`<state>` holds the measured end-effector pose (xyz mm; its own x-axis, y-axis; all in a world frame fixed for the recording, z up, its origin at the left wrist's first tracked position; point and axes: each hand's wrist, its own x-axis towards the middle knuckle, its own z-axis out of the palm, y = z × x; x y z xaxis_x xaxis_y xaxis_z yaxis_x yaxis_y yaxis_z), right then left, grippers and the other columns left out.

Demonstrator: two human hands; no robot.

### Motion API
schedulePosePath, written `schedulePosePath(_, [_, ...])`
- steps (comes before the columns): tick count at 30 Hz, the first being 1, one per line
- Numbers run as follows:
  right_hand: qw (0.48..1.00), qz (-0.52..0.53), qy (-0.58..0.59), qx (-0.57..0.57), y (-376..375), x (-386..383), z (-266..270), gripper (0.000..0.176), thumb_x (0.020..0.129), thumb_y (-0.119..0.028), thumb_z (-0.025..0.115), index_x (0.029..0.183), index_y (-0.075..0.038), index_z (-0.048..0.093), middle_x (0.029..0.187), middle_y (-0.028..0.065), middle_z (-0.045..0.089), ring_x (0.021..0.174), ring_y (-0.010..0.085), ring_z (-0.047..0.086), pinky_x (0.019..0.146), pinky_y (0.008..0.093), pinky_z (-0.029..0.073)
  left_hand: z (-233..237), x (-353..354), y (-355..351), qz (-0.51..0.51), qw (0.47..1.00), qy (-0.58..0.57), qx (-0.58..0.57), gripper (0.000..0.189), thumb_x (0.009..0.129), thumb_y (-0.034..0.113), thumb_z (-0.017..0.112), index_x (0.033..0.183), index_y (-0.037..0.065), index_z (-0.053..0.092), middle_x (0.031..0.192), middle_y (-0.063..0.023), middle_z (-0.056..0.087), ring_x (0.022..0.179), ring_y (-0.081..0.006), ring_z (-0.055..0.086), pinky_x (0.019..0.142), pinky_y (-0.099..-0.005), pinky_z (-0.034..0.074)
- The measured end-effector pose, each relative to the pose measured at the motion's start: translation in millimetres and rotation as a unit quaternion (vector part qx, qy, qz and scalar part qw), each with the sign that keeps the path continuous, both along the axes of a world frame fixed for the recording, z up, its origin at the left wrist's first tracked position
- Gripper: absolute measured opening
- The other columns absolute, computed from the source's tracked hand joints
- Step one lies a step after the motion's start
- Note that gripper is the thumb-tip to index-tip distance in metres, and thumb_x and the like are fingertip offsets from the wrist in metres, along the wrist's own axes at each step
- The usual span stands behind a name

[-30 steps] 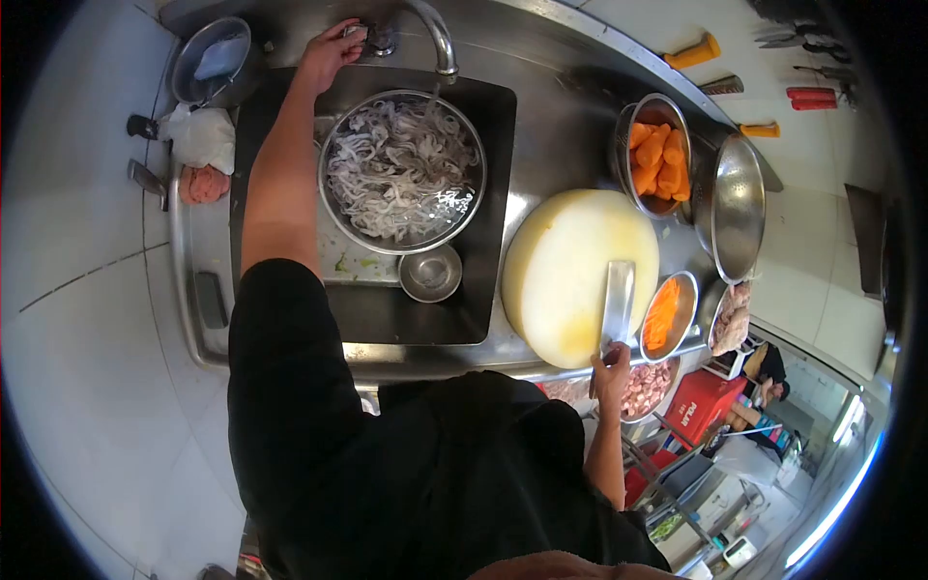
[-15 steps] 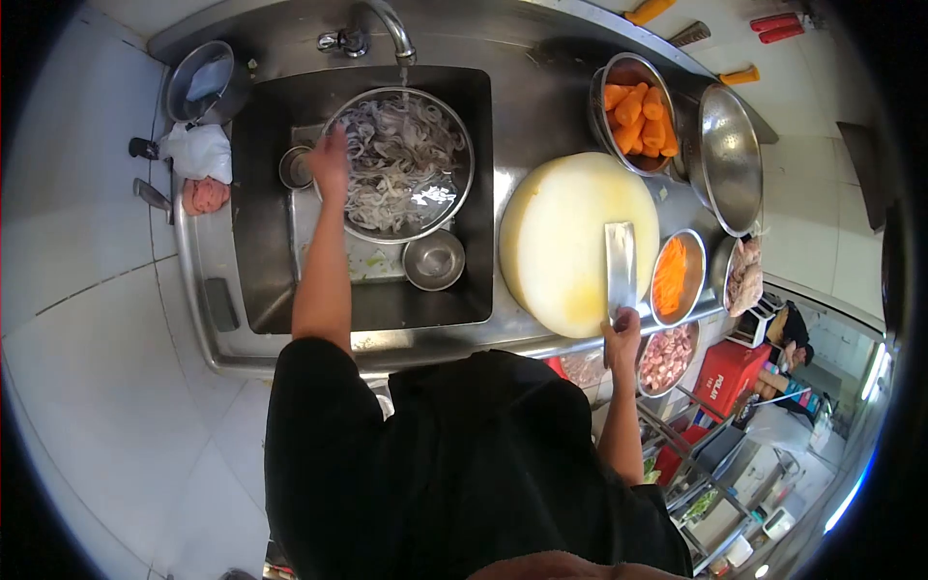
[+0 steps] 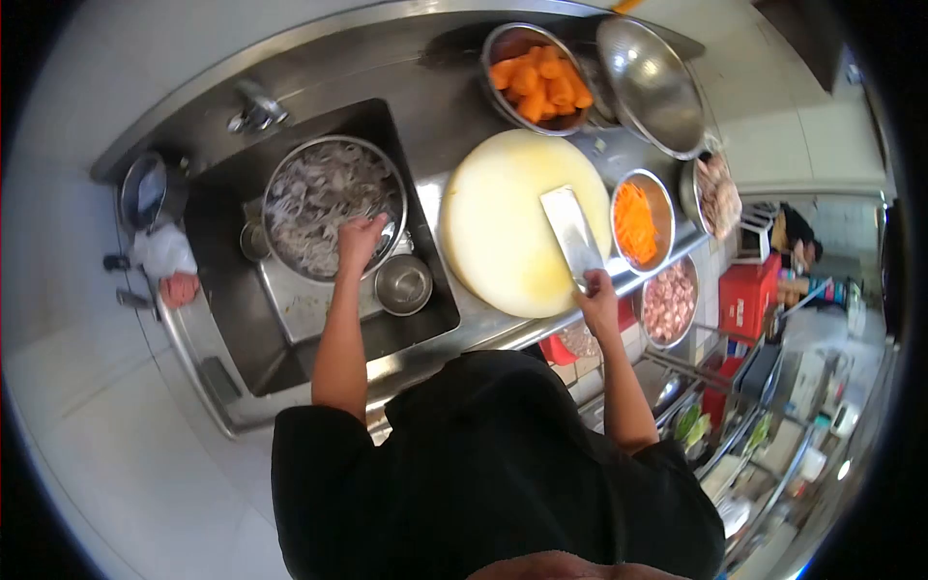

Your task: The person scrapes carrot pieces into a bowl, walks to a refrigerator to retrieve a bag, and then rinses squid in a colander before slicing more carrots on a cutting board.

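Observation:
My left hand (image 3: 360,242) is over the near right part of a large metal bowl (image 3: 398,184) in the sink. Its fingers look curled together; what they hold, if anything, I cannot make out. Greyish-white strips (image 3: 314,208), perhaps squid, lie in water in this bowl. My right hand (image 3: 596,293) grips a cleaver (image 3: 570,227) by its handle. The cleaver's broad blade lies flat over the round, pale chopping block (image 3: 493,222). Beside the block stands a bowl of cut carrot strips (image 3: 635,222).
A small metal bowl (image 3: 403,285) sits in the sink (image 3: 251,353) below the tap (image 3: 256,108). Peeled carrots (image 3: 541,82) fill a bowl behind the block, near a tilted metal colander (image 3: 652,87). Pinkish meat pieces (image 3: 669,302) are in a bowl lower right. A red box (image 3: 747,298) stands beyond.
My left hand has moved from the bowl's left rim to its near right side. The cleaver has tilted, its tip swinging left. The whole view has turned and shifted.

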<state>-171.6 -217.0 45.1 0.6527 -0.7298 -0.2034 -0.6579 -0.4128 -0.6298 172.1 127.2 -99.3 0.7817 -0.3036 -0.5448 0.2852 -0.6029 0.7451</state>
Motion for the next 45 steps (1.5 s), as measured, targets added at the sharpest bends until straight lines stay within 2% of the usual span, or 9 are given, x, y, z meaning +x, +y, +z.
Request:
schedulePosePath(8, [0.999, -0.027, -0.029, 0.023, -1.2, -7.4, -8.6, 0.034, 0.073, -0.008, 0.072, 0.104, -0.003, 0.06, 0.077, 0.004, 0.05, 0.07, 0.0168, 0.053, 0.066, 0.0322, 0.046, 90.9, 49.9, -63.4, -0.1, 0.935, -0.34, -0.003, 0.051, 0.084, 0.031, 0.076, 0.127, 0.005, 0.063, 0.12, -0.0167, 0.066, 0.112, -0.0365, 0.062, 0.1, -0.049, 0.049])
schedulePosePath(12, [0.999, -0.011, -0.019, 0.033, -0.1, -1.0, 7.6, 0.035, 0.073, -0.009, 0.071, 0.105, -0.002, 0.06, 0.078, 0.0073, 0.052, 0.071, 0.0211, 0.054, 0.068, 0.0351, 0.047, 130.2, 98.6, -110.4, 0.049, 0.927, 0.119, -0.353, 0.055, 0.085, 0.033, 0.075, 0.131, 0.007, 0.061, 0.122, -0.0173, 0.065, 0.117, -0.034, 0.06, 0.103, -0.0476, 0.047])
schedulePosePath(16, [0.999, -0.001, -0.014, 0.049, -2.4, 1.8, 20.4, 0.035, 0.073, -0.009, 0.071, 0.105, -0.001, 0.059, 0.079, 0.011, 0.055, 0.072, 0.0253, 0.057, 0.068, 0.0376, 0.048, 237.5, 69.1, -107.0, -0.406, 0.749, -0.381, 0.358, 0.066, 0.088, 0.041, 0.071, 0.139, 0.004, 0.055, 0.138, -0.021, 0.058, 0.129, -0.0335, 0.055, 0.111, -0.0438, 0.041])
schedulePosePath(21, [0.994, 0.043, -0.001, 0.099, -19.5, 0.4, 26.5, 0.036, 0.074, -0.011, 0.074, 0.105, -0.001, 0.06, 0.08, 0.0124, 0.056, 0.073, 0.0268, 0.058, 0.069, 0.0385, 0.049, 286.6, 16.3, -15.2, -0.169, 0.969, -0.067, -0.166, 0.065, 0.093, 0.035, 0.066, 0.145, 0.0, 0.049, 0.148, -0.0166, 0.051, 0.136, -0.0317, 0.049, 0.109, -0.0414, 0.042])
schedulePosePath(23, [0.99, 0.061, -0.009, 0.124, -25.5, -1.1, 26.3, 0.037, 0.075, -0.013, 0.076, 0.106, -0.002, 0.059, 0.08, 0.0122, 0.056, 0.073, 0.0265, 0.058, 0.069, 0.0384, 0.049, 256.1, -34.6, 42.9, 0.008, 0.782, 0.181, -0.596, 0.07, 0.095, 0.049, 0.059, 0.142, -0.001, 0.049, 0.144, -0.0196, 0.053, 0.135, -0.033, 0.051, 0.103, -0.0466, 0.048])
schedulePosePath(25, [0.988, 0.08, -0.005, 0.133, -32.3, -0.1, 26.0, 0.039, 0.075, -0.014, 0.078, 0.107, -0.002, 0.059, 0.081, 0.0119, 0.056, 0.074, 0.0262, 0.058, 0.07, 0.0383, 0.049, 224.9, -105.2, 82.7, -0.105, 0.98, -0.103, 0.134, 0.05, 0.092, 0.042, 0.063, 0.128, 0.007, 0.061, 0.123, -0.0194, 0.064, 0.113, -0.0367, 0.062, 0.097, -0.0509, 0.05])
schedulePosePath(26, [0.987, 0.088, 0.005, 0.135, -33.0, -0.9, 25.5, 0.039, 0.075, -0.014, 0.079, 0.107, -0.002, 0.059, 0.081, 0.0118, 0.056, 0.074, 0.0261, 0.058, 0.07, 0.0382, 0.049, 253.6, -146.2, 60.3, -0.244, 0.807, -0.094, 0.53, 0.042, 0.088, 0.036, 0.067, 0.121, 0.01, 0.066, 0.115, -0.0198, 0.068, 0.101, -0.0384, 0.066, 0.094, -0.053, 0.051])
schedulePosePath(34, [0.976, 0.156, 0.043, 0.148, -46.2, -0.7, 17.5, 0.041, 0.076, -0.019, 0.08, 0.109, -0.005, 0.059, 0.085, 0.0104, 0.057, 0.076, 0.025, 0.059, 0.072, 0.0375, 0.05, 140.6, -373.2, 44.5, 0.242, 0.964, 0.017, -0.111, 0.028, 0.096, 0.028, 0.065, 0.11, 0.004, 0.069, 0.088, -0.0063, 0.067, 0.085, -0.0211, 0.067, 0.079, -0.0367, 0.055])
schedulePosePath(45, [0.973, 0.184, 0.029, 0.134, -52.8, -0.2, 19.4, 0.041, 0.073, -0.02, 0.081, 0.104, -0.006, 0.058, 0.084, 0.011, 0.059, 0.078, 0.0274, 0.062, 0.073, 0.0394, 0.051, 84.6, -438.9, 30.4, 0.179, 0.97, 0.16, -0.042, 0.043, 0.095, 0.038, 0.062, 0.118, 0.002, 0.066, 0.103, -0.0131, 0.066, 0.098, -0.0273, 0.064, 0.089, -0.0387, 0.051])
